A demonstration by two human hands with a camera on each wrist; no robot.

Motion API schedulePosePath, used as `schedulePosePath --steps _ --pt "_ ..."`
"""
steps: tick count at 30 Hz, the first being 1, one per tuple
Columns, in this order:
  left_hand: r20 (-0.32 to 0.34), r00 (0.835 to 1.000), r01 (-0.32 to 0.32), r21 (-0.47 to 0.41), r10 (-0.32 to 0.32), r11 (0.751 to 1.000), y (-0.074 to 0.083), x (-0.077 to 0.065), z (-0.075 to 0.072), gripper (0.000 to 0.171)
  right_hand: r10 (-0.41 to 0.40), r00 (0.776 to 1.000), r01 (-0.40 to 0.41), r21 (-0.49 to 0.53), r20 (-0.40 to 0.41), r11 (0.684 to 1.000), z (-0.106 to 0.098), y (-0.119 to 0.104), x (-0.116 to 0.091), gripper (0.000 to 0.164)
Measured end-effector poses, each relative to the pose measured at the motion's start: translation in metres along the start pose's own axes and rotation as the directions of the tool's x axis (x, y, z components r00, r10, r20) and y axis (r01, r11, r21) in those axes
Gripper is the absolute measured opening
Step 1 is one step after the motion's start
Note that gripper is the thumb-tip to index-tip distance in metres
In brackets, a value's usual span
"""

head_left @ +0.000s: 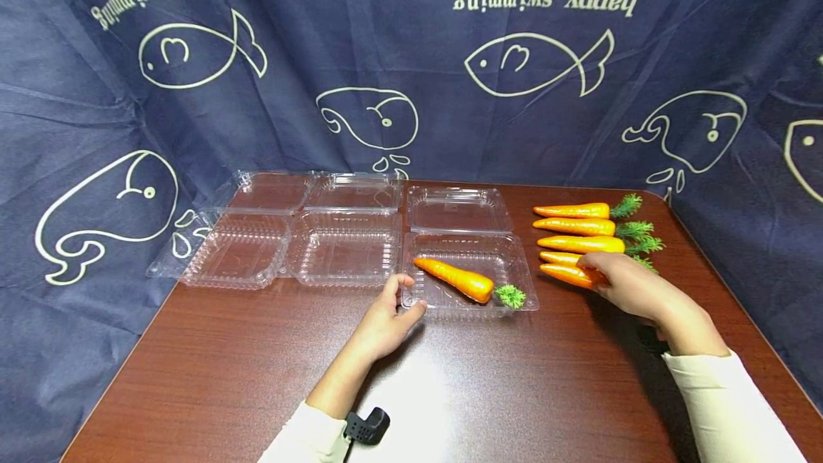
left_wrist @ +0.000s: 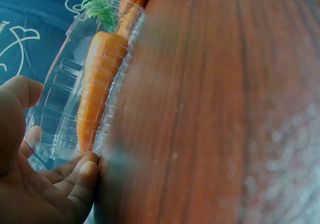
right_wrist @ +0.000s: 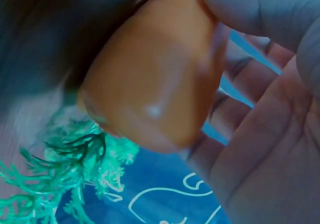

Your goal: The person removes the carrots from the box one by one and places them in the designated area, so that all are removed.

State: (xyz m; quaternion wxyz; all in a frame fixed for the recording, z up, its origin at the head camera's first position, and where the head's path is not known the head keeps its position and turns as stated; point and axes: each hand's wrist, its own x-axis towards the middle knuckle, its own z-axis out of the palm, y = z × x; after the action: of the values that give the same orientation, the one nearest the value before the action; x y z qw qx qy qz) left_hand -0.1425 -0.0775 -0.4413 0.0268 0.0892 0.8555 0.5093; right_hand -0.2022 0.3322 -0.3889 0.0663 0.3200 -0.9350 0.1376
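Note:
My left hand (head_left: 381, 325) holds the near left corner of an open clear plastic clamshell container (head_left: 444, 299), the thumb and fingers around its edge. A carrot (head_left: 456, 279) with a bright green leafy top lies slantwise inside that container, its tip toward my left hand. On the right, my right hand (head_left: 633, 288) grips the thick end of the nearest carrot (head_left: 567, 275) in a row. The right wrist view shows this carrot's rounded orange end (right_wrist: 155, 89) between thumb and fingers, with green leaves (right_wrist: 75, 164) beside it.
Several more carrots (head_left: 581, 244) lie side by side behind the gripped one, tips pointing left. Two other open clear containers, one in the middle (head_left: 347, 252) and one at the far left (head_left: 234, 252), stand in line. A blue printed cloth (head_left: 411, 56) hangs behind the wooden table (head_left: 225, 370).

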Motion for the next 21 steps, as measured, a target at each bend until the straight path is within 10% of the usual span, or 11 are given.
schedulePosePath --steps 21 --pt "-0.003 1.0 0.002 0.011 -0.002 1.0 0.001 -0.001 0.0 0.04 -0.028 0.994 0.016 -0.113 -0.109 0.993 0.015 0.011 -0.008 0.042"
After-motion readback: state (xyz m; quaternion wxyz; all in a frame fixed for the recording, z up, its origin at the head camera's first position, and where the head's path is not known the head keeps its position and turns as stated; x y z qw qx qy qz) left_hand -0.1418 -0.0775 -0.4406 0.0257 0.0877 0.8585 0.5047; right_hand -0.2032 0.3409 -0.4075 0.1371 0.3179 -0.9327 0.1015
